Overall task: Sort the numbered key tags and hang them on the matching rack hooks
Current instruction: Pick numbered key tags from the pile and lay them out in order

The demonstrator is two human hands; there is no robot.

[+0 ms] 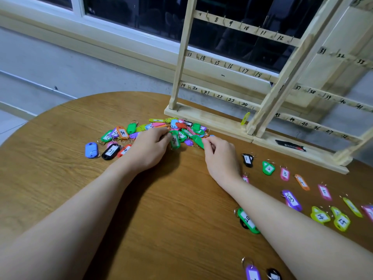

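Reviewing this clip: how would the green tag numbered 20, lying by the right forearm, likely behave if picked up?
The green tag 20 looks like thin moulded plastic, so it is probably stiff and light. It lies flat on the table, so it should slide rather than roll. Its metal ring would likely dangle loosely.

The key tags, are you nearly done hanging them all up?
Not nearly. Done: some tags lie sorted in rows on the right, like the black 1 and green 2. Only one yellow tag seems to hang on the rack. In hand: the left hand holds a green tag, the right hand another green one. Left: the mixed pile, then the hanging.
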